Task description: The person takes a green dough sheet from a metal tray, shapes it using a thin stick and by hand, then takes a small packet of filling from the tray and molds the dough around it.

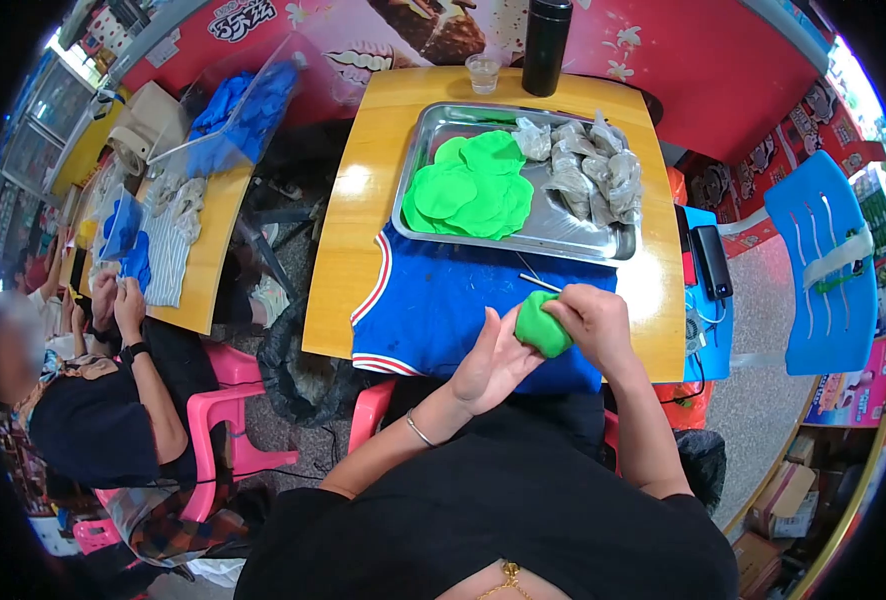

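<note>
A rounded green fabric piece point(543, 325) is held between my hands, above a blue cloth with red and white trim point(453, 300). My left hand point(491, 368) is palm up with its thumb raised, its fingers partly hidden behind the green piece and supporting it. From the other side, my right hand point(595, 322) pinches the piece with bent fingers. A thin metal rod point(539, 284) reaches up to my right fingers; whether they hold it I cannot tell. Beyond my hands, flat green fabric circles point(473, 190) are piled in a metal tray point(563, 242).
Several small bags of greyish material point(595, 170) lie at the tray's right. Behind it stand a black bottle point(547, 48) and a clear cup point(483, 73). A blue chair point(823, 255) is at right. Another person point(103, 420) sits at a table on the left.
</note>
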